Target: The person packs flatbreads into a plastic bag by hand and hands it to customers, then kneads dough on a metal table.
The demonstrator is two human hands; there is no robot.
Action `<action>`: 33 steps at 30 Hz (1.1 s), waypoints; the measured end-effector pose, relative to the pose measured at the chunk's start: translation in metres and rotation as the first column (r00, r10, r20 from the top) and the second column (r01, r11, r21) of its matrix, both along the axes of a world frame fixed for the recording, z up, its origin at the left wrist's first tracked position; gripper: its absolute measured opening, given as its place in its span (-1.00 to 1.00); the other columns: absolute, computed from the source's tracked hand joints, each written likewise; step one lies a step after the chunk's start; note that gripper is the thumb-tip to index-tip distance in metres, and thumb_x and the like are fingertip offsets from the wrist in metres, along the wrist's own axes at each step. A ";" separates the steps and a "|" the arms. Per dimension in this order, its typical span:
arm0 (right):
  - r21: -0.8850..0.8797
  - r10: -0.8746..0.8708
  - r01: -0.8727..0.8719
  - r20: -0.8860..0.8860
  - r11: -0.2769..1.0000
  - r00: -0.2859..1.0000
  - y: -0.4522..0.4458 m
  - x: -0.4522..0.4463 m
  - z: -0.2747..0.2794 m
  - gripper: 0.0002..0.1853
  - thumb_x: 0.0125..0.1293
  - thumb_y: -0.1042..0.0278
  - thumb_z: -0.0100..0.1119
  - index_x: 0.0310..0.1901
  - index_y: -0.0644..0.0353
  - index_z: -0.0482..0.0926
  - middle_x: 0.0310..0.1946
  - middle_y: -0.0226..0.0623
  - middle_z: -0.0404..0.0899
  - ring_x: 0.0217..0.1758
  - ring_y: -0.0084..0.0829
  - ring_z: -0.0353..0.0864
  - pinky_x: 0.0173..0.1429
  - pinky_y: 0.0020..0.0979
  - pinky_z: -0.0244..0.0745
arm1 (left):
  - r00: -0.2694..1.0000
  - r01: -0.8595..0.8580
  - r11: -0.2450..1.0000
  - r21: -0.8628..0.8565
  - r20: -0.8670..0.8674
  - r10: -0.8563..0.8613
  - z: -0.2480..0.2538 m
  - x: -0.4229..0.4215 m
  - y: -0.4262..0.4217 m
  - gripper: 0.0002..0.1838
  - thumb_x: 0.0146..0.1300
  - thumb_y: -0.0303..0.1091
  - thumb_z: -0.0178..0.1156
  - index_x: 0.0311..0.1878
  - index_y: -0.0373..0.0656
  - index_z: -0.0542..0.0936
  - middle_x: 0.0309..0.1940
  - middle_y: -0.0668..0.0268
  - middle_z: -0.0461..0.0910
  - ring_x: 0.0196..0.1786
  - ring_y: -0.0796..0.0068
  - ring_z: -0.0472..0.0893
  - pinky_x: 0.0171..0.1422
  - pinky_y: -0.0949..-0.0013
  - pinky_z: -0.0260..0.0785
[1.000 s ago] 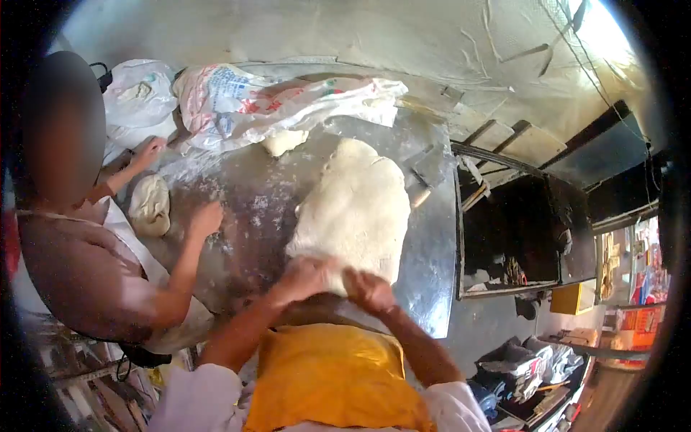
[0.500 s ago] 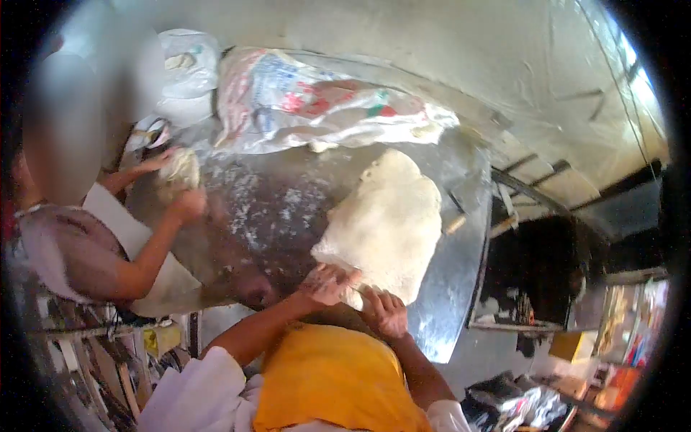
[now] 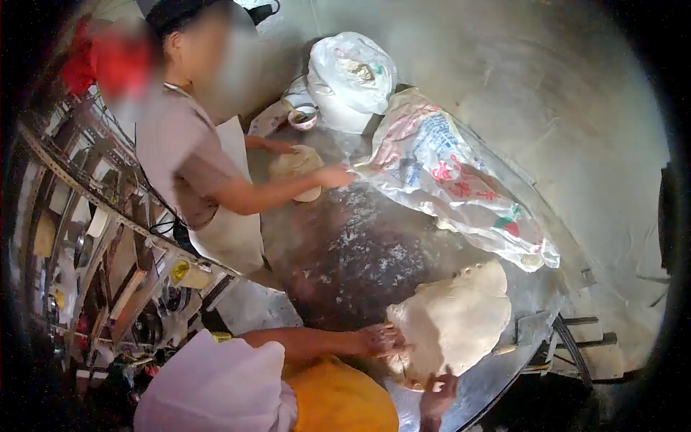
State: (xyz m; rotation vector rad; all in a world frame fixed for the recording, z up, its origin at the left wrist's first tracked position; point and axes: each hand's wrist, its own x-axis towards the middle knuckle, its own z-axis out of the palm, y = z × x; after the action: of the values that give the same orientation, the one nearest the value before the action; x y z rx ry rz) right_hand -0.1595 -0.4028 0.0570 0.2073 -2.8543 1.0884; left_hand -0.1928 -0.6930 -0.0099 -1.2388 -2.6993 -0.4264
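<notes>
A large flat slab of pale dough (image 3: 461,309) lies on the dark metal table (image 3: 360,288) in front of me. At its near left edge, my left hand (image 3: 383,340) has its fingers closed on the dough. My right hand (image 3: 439,394) is bent round the near edge of the same slab, its fingers curled against the dough. The near rim looks folded and uneven between the two hands. White flour is scattered on the table left of the slab.
Across the table at left, a co-worker (image 3: 209,165) handles a smaller dough piece (image 3: 296,171). A printed plastic sack (image 3: 461,173) lies along the wall. Behind are a bag-lined bucket (image 3: 351,86) and a bowl (image 3: 302,117). A wooden-handled tool (image 3: 506,350) lies right of the slab.
My view has swung left, so the table and slab appear lower and further right. Both my hands stay at the slab's near edge. The co-worker's near hand has moved off the smaller dough towards the sack.
</notes>
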 end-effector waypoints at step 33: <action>0.150 -0.731 0.733 0.342 0.663 0.591 0.085 -0.186 -0.050 -0.22 0.37 0.07 0.35 0.46 0.33 0.26 0.11 0.18 0.60 0.10 0.14 0.65 0.14 0.03 0.55 | 0.974 -0.221 0.796 -0.563 -0.172 0.149 0.038 -0.417 0.060 -0.55 0.56 0.02 -0.05 0.30 0.08 0.62 0.62 0.23 0.26 0.69 0.05 0.05 0.70 -0.19 -0.20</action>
State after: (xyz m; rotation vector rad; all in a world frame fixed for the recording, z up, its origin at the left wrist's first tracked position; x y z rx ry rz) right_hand -0.3454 -0.3182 0.0066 -1.2203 -2.7096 0.9910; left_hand -0.6093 -0.6333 0.0285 -1.0355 -2.8995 0.5310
